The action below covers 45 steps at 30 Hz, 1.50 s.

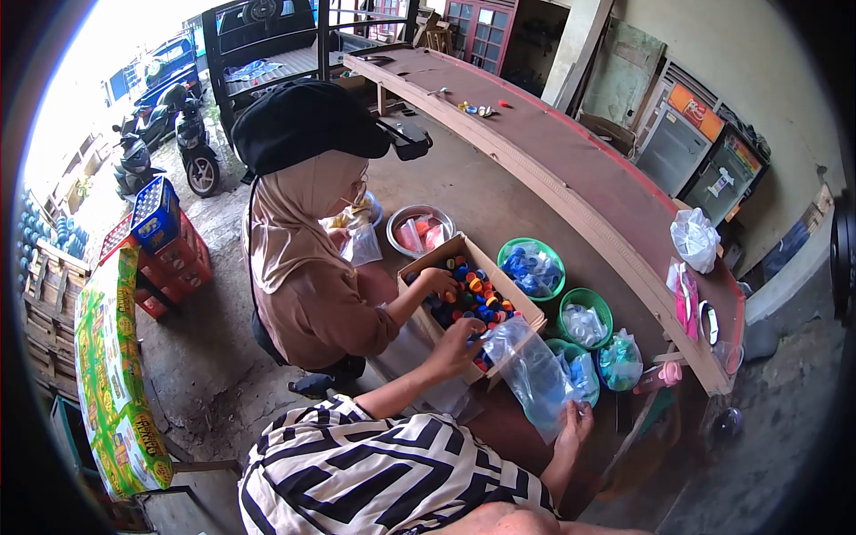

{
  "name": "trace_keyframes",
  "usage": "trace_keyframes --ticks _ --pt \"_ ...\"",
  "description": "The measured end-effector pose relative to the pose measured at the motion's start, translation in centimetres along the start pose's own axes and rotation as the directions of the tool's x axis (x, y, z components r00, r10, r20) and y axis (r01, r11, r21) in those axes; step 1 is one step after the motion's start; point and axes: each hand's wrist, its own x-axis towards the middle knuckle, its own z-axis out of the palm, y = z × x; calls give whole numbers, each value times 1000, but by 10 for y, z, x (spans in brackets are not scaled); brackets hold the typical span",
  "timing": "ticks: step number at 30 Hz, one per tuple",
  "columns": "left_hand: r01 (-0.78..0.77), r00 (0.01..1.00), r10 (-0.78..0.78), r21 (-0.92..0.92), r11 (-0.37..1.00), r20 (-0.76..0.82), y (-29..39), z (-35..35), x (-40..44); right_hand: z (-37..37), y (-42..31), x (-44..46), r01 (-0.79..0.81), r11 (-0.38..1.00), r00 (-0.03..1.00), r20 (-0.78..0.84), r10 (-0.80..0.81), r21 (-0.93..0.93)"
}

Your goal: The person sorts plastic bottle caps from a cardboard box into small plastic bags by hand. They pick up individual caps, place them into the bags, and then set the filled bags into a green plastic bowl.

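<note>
A clear plastic bag (532, 374) stretches between my two hands, beside the front corner of a cardboard box. My left hand (455, 349) pinches the bag's upper left end, close above the box. At the lower right end, the fingers of my right hand (573, 426) are closed on the bag's edge. The cardboard box (511, 287) holds many loose bottle caps (481, 290) in blue, orange, red and black. Across the box, a co-worker's hand (437, 282) reaches into the caps.
Green baskets (556, 252) with bagged caps stand right of the box. A metal bowl (419, 212) of red pieces is behind it. A co-worker (308, 276) sits at my left. A long wooden table (571, 152) curves past the far side; a pink bottle (660, 376) is near its leg.
</note>
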Motion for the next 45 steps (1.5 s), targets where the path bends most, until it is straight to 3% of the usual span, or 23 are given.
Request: trace_keyframes --ticks 1,2,4,8,11,14,17,19,20,22,26,28,35,40,42,43,45 --pt "-37 999 38 -44 998 25 7 4 4 5 -5 -1 28 998 999 -30 -29 -53" --pt "-58 994 54 42 997 94 15 8 5 9 -7 -2 51 993 997 -59 -57 -109" --pt "-229 948 230 -30 973 219 21 24 6 20 -6 -2 44 989 996 -73 -55 -143" --pt "-121 779 253 -258 958 573 39 52 -1 58 -7 -8 1 993 991 -133 -16 -116" --pt "-90 728 235 -251 964 644 43 61 -3 72 1 -11 -18 985 991 -134 -5 -171" --pt "-66 712 228 -260 963 664 39 65 -1 77 22 -18 -61 986 990 -134 41 -155" --pt "25 677 215 -313 949 704 30 72 4 84 11 -28 -90 981 955 -295 36 -173" --pt "87 652 178 -306 948 737 26 72 4 81 5 -26 -181 975 975 -155 161 -127" --pt "98 657 166 -301 949 736 24 70 5 79 7 -22 -191 973 974 -147 172 -129" --pt "214 619 128 -323 922 775 20 69 7 82 1 -16 -156 980 987 29 161 -120" --pt "272 681 98 -374 887 726 2 73 11 98 -4 -11 -218 973 975 -68 213 -77" --pt "156 733 160 -392 907 661 -3 70 18 99 -8 -3 -205 966 974 60 216 -160" --pt "82 822 173 -414 907 542 -16 62 26 107 -16 11 -199 961 967 120 224 -193" --pt "286 783 18 -384 878 622 -10 47 34 99 -4 11 -96 956 978 152 143 -279" --pt "100 858 94 -344 934 505 -16 49 36 94 -3 9 -126 946 980 113 166 -300" --pt "99 858 94 -343 934 504 -13 46 38 91 -2 7 -161 934 979 69 192 -320" --pt "457 736 -168 -299 838 656 -5 40 43 84 4 4 -133 904 983 62 173 -405"
